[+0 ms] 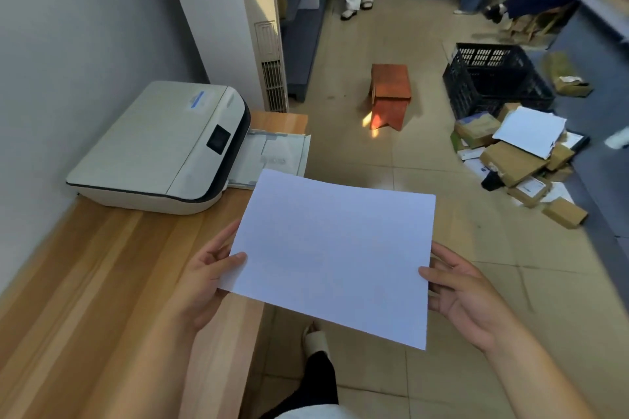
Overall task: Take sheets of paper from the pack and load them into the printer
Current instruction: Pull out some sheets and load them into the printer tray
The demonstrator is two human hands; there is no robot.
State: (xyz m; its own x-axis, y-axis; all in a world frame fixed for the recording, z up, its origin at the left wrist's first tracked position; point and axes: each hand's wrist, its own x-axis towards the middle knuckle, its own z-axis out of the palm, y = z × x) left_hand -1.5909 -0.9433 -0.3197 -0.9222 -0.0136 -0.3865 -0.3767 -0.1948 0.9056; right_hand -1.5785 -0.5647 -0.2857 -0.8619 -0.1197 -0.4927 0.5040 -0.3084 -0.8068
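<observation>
Paper (pixel 332 257): white sheets, held flat in the air past the counter (pixel 102 282) edge, long axis running left-right, far edge toward printer (pixel 160 146). Left hand (pixel 204 277), right hand (pixel 466 296): fingers pinching the short edges. Printer tray (pixel 272 155): extended, on counter.

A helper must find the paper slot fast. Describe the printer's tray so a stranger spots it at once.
Start at the long wooden desk along the left wall, where a pale printer sits. The tray sticks out flat from the printer's dark-edged side, beyond the held sheets. It is the only shallow, pale, ribbed shelf overhanging the desk's end.
</observation>
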